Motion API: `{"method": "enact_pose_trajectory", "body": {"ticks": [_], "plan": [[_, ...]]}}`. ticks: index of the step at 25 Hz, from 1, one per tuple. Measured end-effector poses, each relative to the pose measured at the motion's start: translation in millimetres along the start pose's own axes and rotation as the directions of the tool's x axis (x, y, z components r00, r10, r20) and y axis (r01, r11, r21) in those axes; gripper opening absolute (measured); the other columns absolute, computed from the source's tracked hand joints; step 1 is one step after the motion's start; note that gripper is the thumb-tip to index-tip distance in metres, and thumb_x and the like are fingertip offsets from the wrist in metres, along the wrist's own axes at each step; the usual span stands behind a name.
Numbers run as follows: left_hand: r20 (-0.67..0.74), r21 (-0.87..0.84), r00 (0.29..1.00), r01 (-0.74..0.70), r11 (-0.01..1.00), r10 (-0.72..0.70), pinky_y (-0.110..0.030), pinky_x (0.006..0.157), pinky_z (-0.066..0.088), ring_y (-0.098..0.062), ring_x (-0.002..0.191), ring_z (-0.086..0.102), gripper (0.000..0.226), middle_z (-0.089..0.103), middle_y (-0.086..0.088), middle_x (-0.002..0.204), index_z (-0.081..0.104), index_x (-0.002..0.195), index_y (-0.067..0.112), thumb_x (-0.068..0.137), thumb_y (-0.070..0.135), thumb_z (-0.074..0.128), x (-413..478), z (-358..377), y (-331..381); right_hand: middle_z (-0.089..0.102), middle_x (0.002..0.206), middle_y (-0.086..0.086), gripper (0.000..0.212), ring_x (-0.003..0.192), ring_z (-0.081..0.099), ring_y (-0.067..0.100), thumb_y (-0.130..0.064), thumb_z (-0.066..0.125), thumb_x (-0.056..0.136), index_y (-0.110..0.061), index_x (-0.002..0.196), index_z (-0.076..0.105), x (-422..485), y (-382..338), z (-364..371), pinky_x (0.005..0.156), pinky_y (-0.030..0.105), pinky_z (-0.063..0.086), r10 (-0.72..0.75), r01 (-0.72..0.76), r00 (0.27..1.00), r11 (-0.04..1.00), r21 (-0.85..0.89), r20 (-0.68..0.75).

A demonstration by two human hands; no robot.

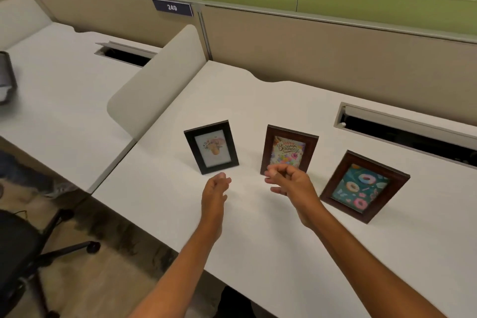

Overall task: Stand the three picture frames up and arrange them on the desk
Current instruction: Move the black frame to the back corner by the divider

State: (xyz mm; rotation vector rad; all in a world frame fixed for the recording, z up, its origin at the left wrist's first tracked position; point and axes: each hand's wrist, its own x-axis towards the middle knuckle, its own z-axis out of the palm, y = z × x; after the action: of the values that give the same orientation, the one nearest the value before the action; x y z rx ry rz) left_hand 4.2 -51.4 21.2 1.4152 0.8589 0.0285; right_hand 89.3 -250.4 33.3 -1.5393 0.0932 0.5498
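- Fingers (pixel 275 171) of the right hand (pixel 289 183) are curled loosely inward and grasp nothing; the tips lie in front of the lower edge of the middle frame, and from this angle I cannot tell if they touch it.
- Left hand (pixel 215 187) is also loosely curled and empty, hanging above the desk (pixel 258 240) just before the lower right corner of the black frame, apart from it.
- Black frame (pixel 211 147) stands upright on the left of the row, with a pale picture of flowers inside.
- Middle brown frame (pixel 289 148) stands upright too and shows a card with the words "Happy Birthday".
- Third frame (pixel 364 186), dark brown with a picture of donuts on teal, stands at the right, nearer to the front edge of the desk and turned a little to the side.
- All three frames are apart from each other, in a loose row across the white desk.
- Behind them a cable slot (pixel 402 134) is open in the desk top.
- On the partition at the back is a blue sign (pixel 172 7) with the number 249.
- One black office chair (pixel 23 253) is at the lower left, on the floor.
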Motion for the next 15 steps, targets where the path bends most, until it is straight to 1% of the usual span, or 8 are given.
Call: {"method": "enact_pose_trajectory", "body": {"ticks": [3,6,7,9,10,12,14,15], "plan": [[-0.161,-0.108,0.986,0.026,0.994,-0.043,-0.05,0.124,0.04,-0.028,0.142,0.055,0.065,0.061,-0.006,0.153,0.053,0.154,0.022,0.109,0.067,0.039,32.0,-28.9,19.6,0.08,0.124,-0.004,0.033,0.118,0.075,0.012,-0.045,0.075,0.099,-0.027,0.127,0.074,29.0,-21.0,51.5,0.105,0.041,0.061,-0.016,0.018,0.997,1.0,-0.015,0.071],[-0.168,-0.131,0.984,0.036,0.991,-0.058,-0.048,0.129,0.028,-0.027,0.157,0.042,0.087,0.047,-0.005,0.168,0.043,0.165,0.021,0.103,0.079,0.029,67.9,-49.6,39.0,0.064,0.149,-0.017,0.066,0.136,0.059,0.002,-0.069,0.066,0.095,-0.034,0.15,0.058,57.4,-39.2,95.3,0.115,0.034,0.047,-0.007,0.012,0.996,0.998,-0.054,0.093],[-0.141,-0.13,0.989,0.026,0.991,-0.045,-0.047,0.13,0.025,-0.026,0.159,0.039,0.093,0.046,-0.004,0.17,0.043,0.166,0.023,0.098,0.085,0.026,80.0,-54.1,45.9,0.062,0.149,-0.024,0.066,0.136,0.056,-0.004,-0.075,0.06,0.095,-0.041,0.151,0.056,68.2,-43.6,108.7,0.114,0.03,0.044,0.007,-0.001,0.995,0.998,-0.062,0.096],[-0.065,-0.108,0.998,-0.006,0.994,-0.002,-0.045,0.129,0.021,-0.022,0.158,0.04,0.097,0.052,0.0,0.166,0.053,0.157,0.034,0.087,0.093,0.021,100.4,-57.7,56.2,0.068,0.119,-0.047,0.043,0.111,0.059,-0.027,-0.083,0.044,0.096,-0.059,0.13,0.058,88.4,-50.0,127.8,0.094,0.011,0.046,0.026,-0.019,0.994,0.997,-0.069,0.103],[-0.022,-0.104,1.0,-0.021,0.994,0.019,-0.045,0.128,0.021,-0.019,0.155,0.044,0.092,0.057,0.003,0.161,0.06,0.148,0.042,0.085,0.094,0.018,109.6,-58.6,59.3,0.068,0.102,-0.052,0.04,0.095,0.06,-0.033,-0.086,0.037,0.096,-0.062,0.118,0.058,98.3,-51.6,134.2,0.081,0.005,0.047,0.043,-0.038,0.995,0.998,-0.055,0.095],[0.065,-0.1,0.998,-0.02,0.995,0.027,-0.037,0.122,0.03,-0.008,0.141,0.059,0.081,0.071,0.013,0.145,0.071,0.128,0.056,0.085,0.097,0.015,127.7,-61.1,59.2,0.074,0.097,-0.043,0.058,0.091,0.065,-0.025,-0.092,0.028,0.091,-0.056,0.12,0.062,114.9,-52.6,143.8,0.073,0.004,0.048,0.09,-0.088,0.994,0.996,-0.033,0.064],[0.126,-0.092,0.991,-0.027,0.995,0.038,-0.026,0.106,0.042,0.004,0.121,0.071,0.073,0.079,0.021,0.129,0.076,0.116,0.065,0.085,0.099,0.018,143.2,-63.2,56.0,0.08,0.101,-0.027,0.077,0.093,0.072,-0.012,-0.097,0.028,0.085,-0.044,0.123,0.07,126.2,-51.8,147.4,0.081,0.013,0.046,0.149,-0.148,0.988,0.988,-0.041,0.035],[0.15,-0.103,0.988,-0.033,0.994,0.048,-0.022,0.099,0.045,0.006,0.115,0.073,0.07,0.08,0.023,0.125,0.076,0.115,0.067,0.085,0.099,0.02,148.0,-64.0,55.5,0.082,0.098,-0.024,0.079,0.089,0.075,-0.009,-0.098,0.03,0.082,-0.042,0.115,0.075,132.0,-49.8,147.0,0.082,0.017,0.045,0.159,-0.158,0.987,0.986,-0.051,0.025]]}}
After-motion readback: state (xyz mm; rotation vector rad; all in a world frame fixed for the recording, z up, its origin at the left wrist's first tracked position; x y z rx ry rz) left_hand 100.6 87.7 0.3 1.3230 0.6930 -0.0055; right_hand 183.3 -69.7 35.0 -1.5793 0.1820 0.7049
